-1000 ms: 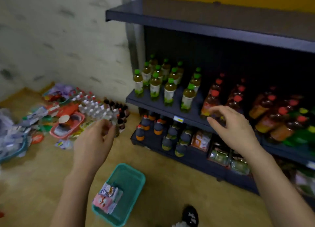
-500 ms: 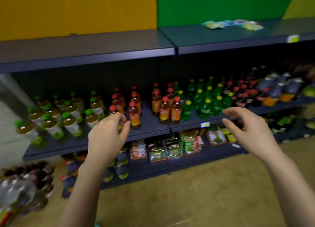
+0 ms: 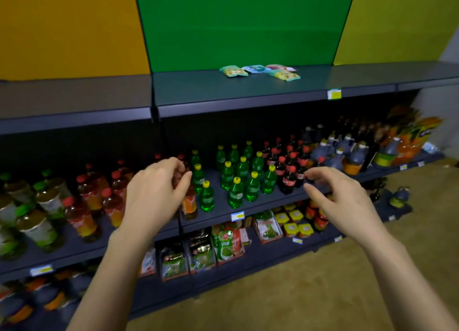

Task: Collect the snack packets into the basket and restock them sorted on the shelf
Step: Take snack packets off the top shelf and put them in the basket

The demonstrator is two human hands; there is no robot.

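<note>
Tan floor (image 3: 323, 293) underfoot, meeting dark shelving along the wall. Nearest: left hand (image 3: 156, 196) raised, back to camera, fingers curled in toward the thumb; cannot tell whether anything pinched. Right hand (image 3: 345, 201) raised alongside, well apart from the left, fingers loosely bent and spread, thumb out, gripping nothing. Beyond the wrists, bottom shelf (image 3: 268, 256) stocked with green and red pouches (image 3: 223, 243) standing in a row, small yellow-lidded jars (image 3: 295, 221) just to their right. Middle shelf (image 3: 273, 207) above, filled left to right: green-capped bottles (image 3: 37, 206), red-capped amber bottles (image 3: 87, 206), yellow-capped green bottles (image 3: 238, 176), red-capped dark cola bottles (image 3: 288, 166), grey-topped dark bottles (image 3: 347, 149), orange packs (image 3: 409, 137) at the far end. Top shelf (image 3: 248, 92) carrying the snack packets (image 3: 259, 72), four lying flat in a loose cluster near the back, a price tag (image 3: 334, 94) on the front edge. Farthest: backing panels in orange (image 3: 62, 27), green (image 3: 236, 25) and yellow-green (image 3: 397, 20).
</note>
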